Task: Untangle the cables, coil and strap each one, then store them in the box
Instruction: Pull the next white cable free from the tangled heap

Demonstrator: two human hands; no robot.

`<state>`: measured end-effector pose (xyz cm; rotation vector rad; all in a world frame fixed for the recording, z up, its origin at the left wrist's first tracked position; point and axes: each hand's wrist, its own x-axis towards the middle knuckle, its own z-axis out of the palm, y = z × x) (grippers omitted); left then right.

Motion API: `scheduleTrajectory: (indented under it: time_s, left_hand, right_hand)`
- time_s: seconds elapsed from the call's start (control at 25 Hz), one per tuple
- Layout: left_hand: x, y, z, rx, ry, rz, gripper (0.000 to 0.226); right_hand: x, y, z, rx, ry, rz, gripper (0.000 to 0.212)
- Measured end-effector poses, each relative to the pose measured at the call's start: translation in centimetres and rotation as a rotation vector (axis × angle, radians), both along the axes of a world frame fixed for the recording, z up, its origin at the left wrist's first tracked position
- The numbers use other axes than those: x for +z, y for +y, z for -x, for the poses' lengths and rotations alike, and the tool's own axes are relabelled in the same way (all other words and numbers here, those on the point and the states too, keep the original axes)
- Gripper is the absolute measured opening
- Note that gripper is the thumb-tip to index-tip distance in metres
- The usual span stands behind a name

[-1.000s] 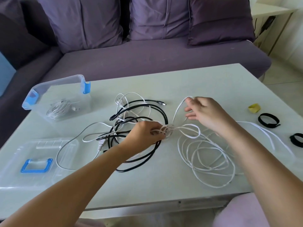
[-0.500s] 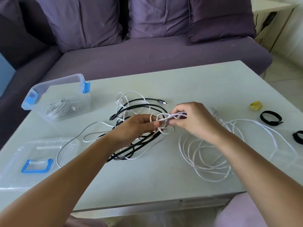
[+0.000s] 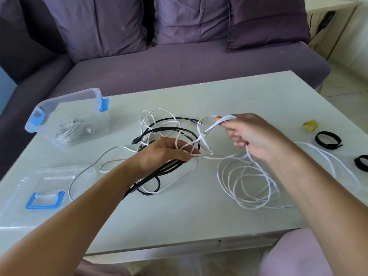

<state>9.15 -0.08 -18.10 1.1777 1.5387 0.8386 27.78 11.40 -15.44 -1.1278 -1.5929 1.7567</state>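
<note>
Cables [image 3: 171, 148] tangled on pale table [image 3: 249, 96] before purple sofa [image 3: 179, 62].

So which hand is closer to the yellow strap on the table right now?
The right hand. It is raised over the table's middle holding a white cable, with the yellow strap off to its right. The left hand is farther left, at the tangle.

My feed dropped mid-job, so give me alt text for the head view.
Both hands work a tangle over the table: the left hand pinches the knot where white cable meets black cable; the right hand lifts a white loop. The box at left holds one coil; straps lie right.
</note>
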Motion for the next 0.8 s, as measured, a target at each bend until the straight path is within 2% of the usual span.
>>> scheduleTrajectory:
  time_s: [0.12, 0.28, 0.36, 0.44, 0.48, 0.56, 0.64, 0.72, 0.8]
  left_hand:
    - [0.0, -0.1, 0.3, -0.013, -0.05, -0.024, 0.016]
    - [0.1, -0.5, -0.3, -0.047, -0.074, -0.049, 0.02]
    - [0.1, -0.7, -0.2, -0.06, -0.093, -0.075, 0.019]
    - [0.2, -0.8, 0.0, -0.085, -0.057, -0.101, 0.017]
    - [0.3, -0.8, -0.1, -0.09, -0.048, -0.105, 0.013]
    - [0.4, -0.7, -0.4, -0.099, -0.057, -0.095, 0.007]
    - [0.6, -0.5, -0.8, -0.143, 0.033, -0.072, 0.034]
    - [0.7, -0.4, -1.3, -0.14, 0.115, -0.062, 0.057]
    - [1.0, -0.1, -1.9, -0.07, 0.172, -0.073, 0.065]
  right_hand:
    - [0.2, 1.6, -1.1, -0.182, 0.017, -0.049, 0.017]
    - [0.2, 2.5, -1.9, -0.381, -0.183, -0.265, 0.026]
    - [0.2, 2.3, -1.8, -0.325, -0.297, -0.477, 0.039]
    - [0.8, 1.7, -1.7, -0.196, -0.264, -0.678, 0.041]
    - [1.1, 1.3, -1.7, -0.089, -0.194, -0.72, 0.038]
    - [1.4, 0.2, -1.2, 0.148, -0.086, -0.674, 0.025]
    - [1.2, -0.9, -0.5, 0.142, -0.064, -0.677, 0.018]
    - [1.0, -2.0, 0.0, -0.11, -0.038, -0.895, 0.031]
    - [1.3, -3.1, 0.3, -0.234, -0.018, -1.003, 0.043]
